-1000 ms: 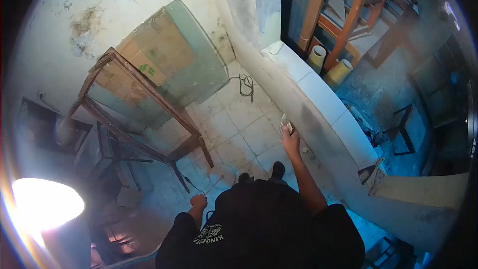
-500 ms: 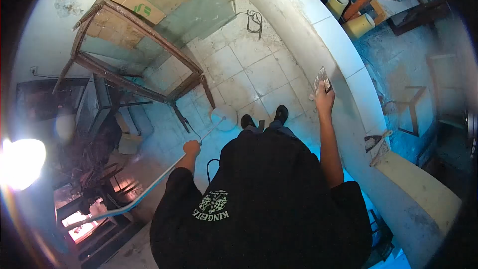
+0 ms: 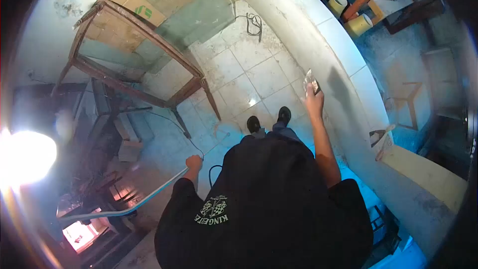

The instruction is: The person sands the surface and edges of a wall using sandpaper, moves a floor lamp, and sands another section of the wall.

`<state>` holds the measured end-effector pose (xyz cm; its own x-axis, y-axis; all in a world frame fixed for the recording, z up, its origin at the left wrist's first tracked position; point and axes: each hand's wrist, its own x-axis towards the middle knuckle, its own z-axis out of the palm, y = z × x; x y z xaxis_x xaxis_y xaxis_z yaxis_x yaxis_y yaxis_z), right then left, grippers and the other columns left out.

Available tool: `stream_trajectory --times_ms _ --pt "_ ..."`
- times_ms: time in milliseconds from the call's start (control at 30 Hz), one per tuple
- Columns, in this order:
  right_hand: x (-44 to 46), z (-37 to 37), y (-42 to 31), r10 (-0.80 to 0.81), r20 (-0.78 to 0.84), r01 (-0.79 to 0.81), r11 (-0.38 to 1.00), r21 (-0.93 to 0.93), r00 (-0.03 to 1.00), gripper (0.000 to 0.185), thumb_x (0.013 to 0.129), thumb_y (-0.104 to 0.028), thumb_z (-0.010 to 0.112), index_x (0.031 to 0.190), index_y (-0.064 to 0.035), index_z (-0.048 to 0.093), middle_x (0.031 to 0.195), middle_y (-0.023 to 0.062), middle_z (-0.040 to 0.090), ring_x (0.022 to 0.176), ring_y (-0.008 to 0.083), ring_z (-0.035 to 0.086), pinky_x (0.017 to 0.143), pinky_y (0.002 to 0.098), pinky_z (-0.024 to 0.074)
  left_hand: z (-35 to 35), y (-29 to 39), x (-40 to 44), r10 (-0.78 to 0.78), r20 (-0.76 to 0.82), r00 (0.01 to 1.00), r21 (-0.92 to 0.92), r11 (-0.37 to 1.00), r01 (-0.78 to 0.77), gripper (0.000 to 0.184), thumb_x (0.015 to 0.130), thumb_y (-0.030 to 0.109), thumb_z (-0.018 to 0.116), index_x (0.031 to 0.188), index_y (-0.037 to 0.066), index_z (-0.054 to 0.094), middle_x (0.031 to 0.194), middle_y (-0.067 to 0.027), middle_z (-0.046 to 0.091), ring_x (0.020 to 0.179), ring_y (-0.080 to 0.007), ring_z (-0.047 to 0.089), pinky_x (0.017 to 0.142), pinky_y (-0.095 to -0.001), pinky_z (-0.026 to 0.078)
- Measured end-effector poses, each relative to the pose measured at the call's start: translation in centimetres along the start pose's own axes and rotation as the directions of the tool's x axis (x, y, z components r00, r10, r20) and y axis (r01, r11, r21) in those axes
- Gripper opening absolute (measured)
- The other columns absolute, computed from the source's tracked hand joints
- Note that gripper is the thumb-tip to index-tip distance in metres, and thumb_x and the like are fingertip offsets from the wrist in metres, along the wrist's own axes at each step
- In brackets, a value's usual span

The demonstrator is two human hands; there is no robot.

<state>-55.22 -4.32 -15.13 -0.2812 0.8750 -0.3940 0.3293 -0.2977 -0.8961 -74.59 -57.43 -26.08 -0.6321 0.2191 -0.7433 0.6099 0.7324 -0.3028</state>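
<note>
My left hand (image 3: 194,162) is closed around a thin pale pole (image 3: 159,189), which runs back toward the bright lamp (image 3: 27,159) at the left edge. A thin cable hangs near that fist. My right hand (image 3: 313,100) grips a scraper (image 3: 309,78) with a whitish, smeared blade pointing up, beside the low wall (image 3: 318,45). The blade's shadow falls on the wall, and whether it touches the wall cannot be made out.
A wooden frame (image 3: 144,29) with legs stands at the left, before cardboard (image 3: 149,0) and glass sheets. A coiled cable (image 3: 254,26) lies on the tiled floor (image 3: 234,94). Another scraper (image 3: 381,137) rests on the ledge. Yellow tubes (image 3: 359,24) stand beyond the wall.
Since a second ago the view has shifted, showing more of the pole and lamp. In the last half second, my right hand has moved slightly left and down, and the scraper has turned.
</note>
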Motion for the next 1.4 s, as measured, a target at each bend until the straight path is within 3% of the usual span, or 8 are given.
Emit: stream_trajectory --times_ms 500,833,900,1033,1100,1167,1233,1400 --pt "2.0 3.6 3.5 -0.172 0.074 0.176 0.983 -0.052 0.982 0.059 0.09 -0.035 0.059 0.125 0.0103 0.045 0.12 0.0229 0.053 0.096 0.0298 0.061 0.057 0.0347 0.0604 1.8 -1.4 1.3 -0.023 -0.212 0.977 0.032 0.999 0.031 0.023 0.08 0.034 0.062 0.087 0.015 0.073 0.089 -0.0099 0.069 0.083 -0.0312 0.067 0.065 -0.0453 0.051" --pt "6.4 2.0 3.4 -0.291 0.024 0.292 0.955 -0.056 0.956 0.048 0.092 -0.027 0.054 0.125 0.0074 0.049 0.116 0.0207 0.058 0.096 0.0297 0.062 0.059 0.0346 0.0599 -1.1 0.1 4.0 -0.271 0.057 0.961 -0.006 0.962 0.272 0.027 0.078 0.033 0.061 0.097 0.017 0.072 0.101 -0.0065 0.069 0.095 -0.0313 0.064 0.072 -0.0523 0.044" --pt "6.1 0.9 1.9 -0.248 0.01 0.244 0.946 -0.213 0.969 0.043 0.093 -0.028 0.052 0.121 0.0047 0.054 0.117 0.0271 0.059 0.11 0.0396 0.056 0.092 0.0404 0.0434 -1.7 -0.3 3.5 -0.271 -0.041 0.962 0.015 0.962 0.272 0.029 0.079 0.035 0.059 0.097 0.016 0.072 0.101 -0.0058 0.069 0.092 -0.0314 0.064 0.071 -0.0545 0.042" --pt "9.8 -1.5 5.1 -0.142 -0.03 0.138 0.985 -0.1 0.989 0.044 0.092 -0.028 0.053 0.12 0.0057 0.054 0.119 0.0284 0.057 0.111 0.0402 0.055 0.093 0.0412 0.0427 -4.9 -0.4 0.4 -0.19 0.146 0.971 -0.024 0.98 0.195 0.031 0.086 0.03 0.05 0.104 0.015 0.07 0.109 -0.0091 0.067 0.1 -0.0324 0.063 0.077 -0.0567 0.043" --pt "11.4 -2.7 7.1 -0.167 -0.046 0.161 0.98 -0.113 0.985 0.046 0.092 -0.025 0.053 0.127 0.0053 0.048 0.119 0.0193 0.055 0.097 0.0311 0.061 0.063 0.0382 0.0613 -4.1 -0.8 -0.1 -0.239 0.175 0.955 -0.006 0.97 0.244 0.031 0.087 0.028 0.048 0.105 0.014 0.069 0.11 -0.01 0.066 0.102 -0.0325 0.062 0.08 -0.0572 0.043" --pt "13.2 -3.1 7.7 -0.157 -0.013 0.156 0.985 -0.075 0.987 0.046 0.093 -0.026 0.052 0.127 0.0046 0.048 0.117 0.0184 0.056 0.096 0.0316 0.061 0.063 0.0408 0.0617 -4.1 -0.9 0.3 -0.291 0.197 0.936 0.017 0.956 0.293 0.031 0.089 0.027 0.047 0.106 0.013 0.068 0.112 -0.0109 0.065 0.105 -0.0327 0.061 0.084 -0.0576 0.043" --pt "12.8 -3.6 5.7 -0.139 -0.022 0.139 0.99 -0.025 0.99 0.044 0.093 -0.027 0.053 0.121 0.0066 0.052 0.119 0.0273 0.057 0.11 0.0407 0.055 0.092 0.042 0.043 -4.8 -0.2 -1.3 -0.392 0.162 0.905 -0.017 0.916 0.4 0.032 0.089 0.025 0.046 0.107 0.011 0.068 0.114 -0.0116 0.064 0.109 -0.031 0.06 0.088 -0.0556 0.044" --pt "15.3 -1.3 1.9 -0.157 -0.051 0.145 0.971 -0.192 0.986 0.041 0.093 -0.026 0.052 0.113 0.0087 0.055 0.113 0.0297 0.058 0.107 0.0415 0.056 0.091 0.0426 0.0429 -4.2 -0.3 -1.2 -0.373 0.238 0.897 0.024 0.925 0.378 0.03 0.088 0.029 0.048 0.108 0.019 0.068 0.108 -0.0037 0.067 0.098 -0.0255 0.062 0.074 -0.05 0.038"
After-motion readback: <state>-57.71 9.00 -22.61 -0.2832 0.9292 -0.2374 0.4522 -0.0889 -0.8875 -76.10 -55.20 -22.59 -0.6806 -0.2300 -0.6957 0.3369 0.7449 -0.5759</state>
